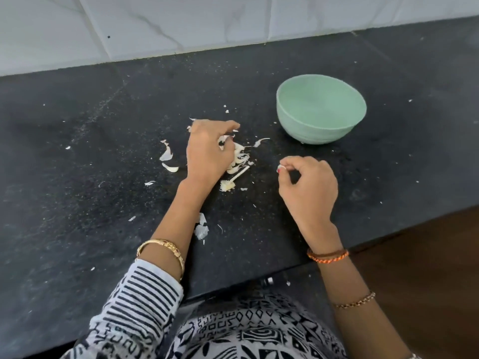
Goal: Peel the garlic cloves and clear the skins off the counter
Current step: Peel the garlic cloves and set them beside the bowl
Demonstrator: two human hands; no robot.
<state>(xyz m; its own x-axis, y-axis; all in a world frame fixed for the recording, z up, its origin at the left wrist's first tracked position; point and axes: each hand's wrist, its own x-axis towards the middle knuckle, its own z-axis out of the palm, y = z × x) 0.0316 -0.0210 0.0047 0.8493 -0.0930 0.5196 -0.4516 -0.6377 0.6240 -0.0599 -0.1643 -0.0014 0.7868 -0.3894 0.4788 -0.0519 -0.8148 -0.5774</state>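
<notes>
Pinching a skin scrap [280, 167] in right hand [308, 186] grip, left hand [207, 149] grip gathering garlic skins [239, 158], green bowl [321, 111] nearby

A tabletop [77, 151] runs from a wall [181, 22] at the back to its near edge. The left hand [207, 151] rests on a heap of garlic skins [239, 156] near the middle. A garlic stem [234, 178] lies just before that hand. The right hand [308, 185] sits to the right, apart from the heap, pinching a small piece [280, 167]. A bowl [321, 125] stands behind the right hand. Loose skins [167, 154] lie left of the left hand.
</notes>
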